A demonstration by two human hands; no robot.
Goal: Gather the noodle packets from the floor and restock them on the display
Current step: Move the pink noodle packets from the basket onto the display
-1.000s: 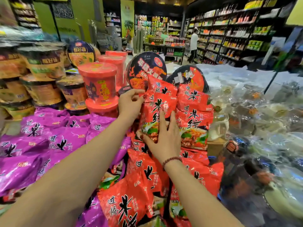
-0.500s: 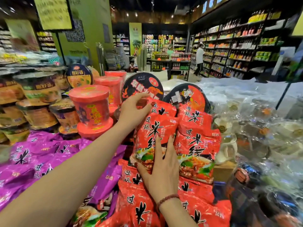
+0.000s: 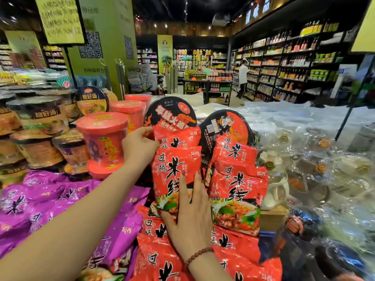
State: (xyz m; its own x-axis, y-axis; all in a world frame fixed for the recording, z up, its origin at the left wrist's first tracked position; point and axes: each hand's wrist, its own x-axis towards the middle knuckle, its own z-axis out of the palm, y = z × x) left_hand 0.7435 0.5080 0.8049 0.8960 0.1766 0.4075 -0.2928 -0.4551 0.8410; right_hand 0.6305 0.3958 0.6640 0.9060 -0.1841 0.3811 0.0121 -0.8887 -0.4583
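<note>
Edges: upright red packets (image 3: 176, 166) standing mid-display, one behind the other; right side just beside a second red stack (image 3: 237, 179); tops leaning against black bowl lids (image 3: 170, 112); red cups (image 3: 103, 138) hemming the left. Open room only toward the viewer, above the flat red packets (image 3: 160, 262).

Left hand (image 3: 140, 148) curling round the pair's upper-left corner; fingers bent over the top, thumb in front. Right hand (image 3: 191, 213) pressing the front packet's lower face, fingers straight and spread.

Against a second ago — the front packet sitting straighter, both hands staying on, the view riding higher.

Around: purple packets (image 3: 50, 201) spreading left; plastic-wrapped glassware (image 3: 308, 171) crowding right — a person (image 3: 243, 78) standing in the far aisle.
</note>
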